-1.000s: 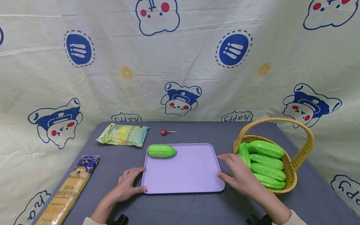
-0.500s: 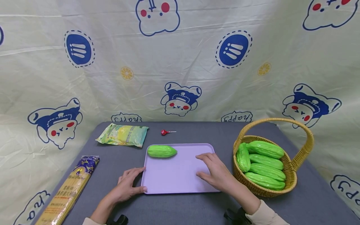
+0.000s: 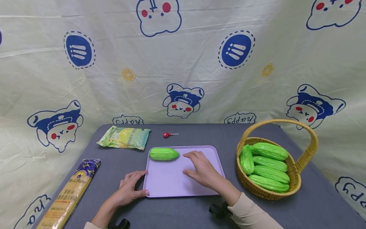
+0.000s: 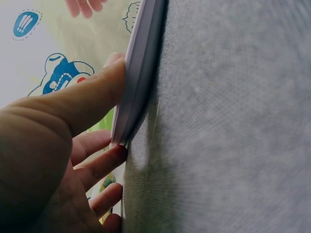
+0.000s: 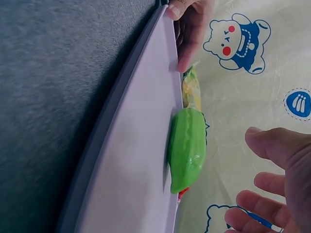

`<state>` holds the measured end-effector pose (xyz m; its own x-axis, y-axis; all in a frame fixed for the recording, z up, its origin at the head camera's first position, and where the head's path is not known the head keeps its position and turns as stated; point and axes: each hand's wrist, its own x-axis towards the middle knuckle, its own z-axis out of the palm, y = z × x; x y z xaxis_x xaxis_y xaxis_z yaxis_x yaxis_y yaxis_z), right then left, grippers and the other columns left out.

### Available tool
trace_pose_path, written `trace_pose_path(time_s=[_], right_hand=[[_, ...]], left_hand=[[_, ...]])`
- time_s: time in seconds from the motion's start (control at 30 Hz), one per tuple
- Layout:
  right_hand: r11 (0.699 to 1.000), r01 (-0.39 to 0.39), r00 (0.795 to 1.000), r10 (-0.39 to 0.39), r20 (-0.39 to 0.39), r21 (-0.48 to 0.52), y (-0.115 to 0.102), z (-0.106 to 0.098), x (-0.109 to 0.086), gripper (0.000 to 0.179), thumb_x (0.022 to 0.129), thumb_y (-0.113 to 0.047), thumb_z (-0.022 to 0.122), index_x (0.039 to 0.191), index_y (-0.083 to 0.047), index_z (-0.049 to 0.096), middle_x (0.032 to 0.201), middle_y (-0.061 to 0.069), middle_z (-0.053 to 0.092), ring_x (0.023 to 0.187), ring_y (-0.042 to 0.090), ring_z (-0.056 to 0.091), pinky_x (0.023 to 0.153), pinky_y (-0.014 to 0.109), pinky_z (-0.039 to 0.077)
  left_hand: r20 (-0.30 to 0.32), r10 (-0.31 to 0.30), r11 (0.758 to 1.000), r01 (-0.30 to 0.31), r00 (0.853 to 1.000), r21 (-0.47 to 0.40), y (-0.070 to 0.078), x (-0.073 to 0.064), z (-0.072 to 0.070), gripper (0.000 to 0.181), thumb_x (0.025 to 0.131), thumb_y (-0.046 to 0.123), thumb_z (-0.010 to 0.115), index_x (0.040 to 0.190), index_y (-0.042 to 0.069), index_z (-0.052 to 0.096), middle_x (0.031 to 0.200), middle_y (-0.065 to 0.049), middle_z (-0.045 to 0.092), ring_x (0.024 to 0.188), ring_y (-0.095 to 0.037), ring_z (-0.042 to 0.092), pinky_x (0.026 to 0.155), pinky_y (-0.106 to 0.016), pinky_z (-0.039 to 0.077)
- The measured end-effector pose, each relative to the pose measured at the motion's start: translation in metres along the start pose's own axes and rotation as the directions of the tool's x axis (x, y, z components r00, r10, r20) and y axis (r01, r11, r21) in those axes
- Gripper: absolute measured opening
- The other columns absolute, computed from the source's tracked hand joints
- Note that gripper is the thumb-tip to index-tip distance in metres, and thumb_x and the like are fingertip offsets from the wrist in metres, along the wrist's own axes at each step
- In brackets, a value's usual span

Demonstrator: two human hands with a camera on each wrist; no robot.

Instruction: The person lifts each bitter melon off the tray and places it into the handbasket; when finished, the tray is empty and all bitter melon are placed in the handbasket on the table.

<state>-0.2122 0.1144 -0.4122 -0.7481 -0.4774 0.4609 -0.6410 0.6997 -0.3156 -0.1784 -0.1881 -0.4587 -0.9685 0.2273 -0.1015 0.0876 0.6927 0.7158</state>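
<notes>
A ridged green gourd [image 3: 164, 154] lies at the far left corner of a lilac tray [image 3: 168, 181]. My left hand [image 3: 131, 189] touches the tray's left edge, thumb at the near corner and fingers farther along the side. In the left wrist view the thumb [image 4: 92, 92] rests against the tray's rim [image 4: 141, 63]. My right hand [image 3: 202, 170] hovers over the right half of the tray, fingers apart and holding nothing. In the right wrist view it stays clear of the gourd [image 5: 187, 148].
A wicker basket [image 3: 240, 178] with a tall handle, holding several similar green gourds, stands right of the tray. Behind the tray lie a green-yellow packet [image 3: 124, 137] and a red lollipop [image 3: 167, 135]. A long noodle packet [image 3: 70, 194] lies on the left.
My right hand has let go of the tray's right edge and moved left over the tray, towards the gourd. The left hand stays at the tray's left edge.
</notes>
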Motion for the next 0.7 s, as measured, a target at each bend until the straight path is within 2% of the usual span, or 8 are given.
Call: trace_pose_path(time_s=[0.13,0.37,0.5,0.7], right_hand=[[1.0,-0.006,1.0,0.006,-0.001,0.009,0.0,0.006,0.009,0.052,0.076,-0.025,0.077,0.121,-0.006,0.059,0.114,0.006,0.062,0.104,0.024,0.056,0.088,0.039,0.046],[0.996,-0.077,0.996,0.075,0.049,0.044,0.003,0.016,0.022,0.051,0.079,-0.026,0.075,0.123,-0.005,0.058,0.119,0.01,0.061,0.111,0.028,0.054,0.094,0.043,0.044],[0.992,-0.104,0.993,0.1,0.065,0.071,0.003,0.021,0.029,0.052,0.079,-0.026,0.074,0.124,-0.005,0.058,0.12,0.012,0.06,0.116,0.031,0.052,0.097,0.044,0.042],[0.986,-0.151,0.983,0.142,0.117,0.072,0.003,0.031,0.041,0.053,0.08,-0.028,0.074,0.125,-0.006,0.057,0.118,0.012,0.06,0.114,0.031,0.052,0.094,0.045,0.043]], left_hand=[[-0.007,0.011,1.0,-0.011,1.0,-0.001,0.0,0.0,0.0,0.077,0.075,0.039,0.077,0.14,0.016,0.045,0.146,-0.016,0.04,0.135,-0.038,0.022,0.102,-0.061,0.013],[-0.01,0.02,1.0,-0.02,1.0,-0.001,0.001,0.0,-0.001,0.077,0.074,0.04,0.077,0.14,0.015,0.044,0.146,-0.016,0.04,0.135,-0.038,0.022,0.101,-0.061,0.013],[-0.007,0.016,1.0,-0.016,1.0,0.002,0.0,0.0,-0.001,0.077,0.075,0.04,0.076,0.141,0.015,0.044,0.146,-0.016,0.039,0.135,-0.038,0.021,0.102,-0.062,0.013],[0.008,-0.004,1.0,0.004,1.0,-0.002,0.0,0.0,-0.001,0.077,0.075,0.04,0.076,0.141,0.017,0.044,0.147,-0.015,0.039,0.136,-0.038,0.021,0.102,-0.062,0.012]])
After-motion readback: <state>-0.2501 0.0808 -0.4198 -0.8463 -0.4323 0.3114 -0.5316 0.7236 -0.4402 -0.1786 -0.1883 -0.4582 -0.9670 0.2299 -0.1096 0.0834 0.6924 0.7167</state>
